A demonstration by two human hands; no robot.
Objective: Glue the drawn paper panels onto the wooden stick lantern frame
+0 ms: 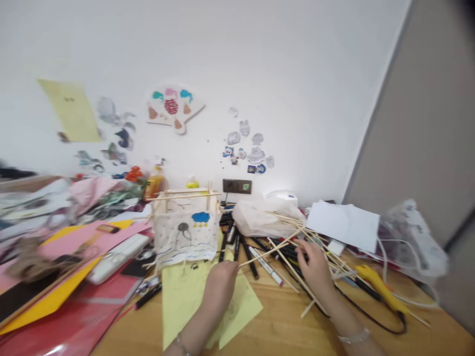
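My left hand is closed around the near end of a thin wooden stick, which slants up to the right above the pens. My right hand is over a loose pile of similar wooden sticks, its finger and thumb apart; whether they touch a stick is hard to make out. Left of the pile stands a box-shaped stick frame covered with white drawn-on cloth, showing a blue cloud and a jellyfish-like shape. Yellow paper lies under my left hand.
Several markers lie between the hands. A yellow glue gun with a black cord is at right, beside white paper and a plastic bag. Coloured sheets and a white power strip crowd the left.
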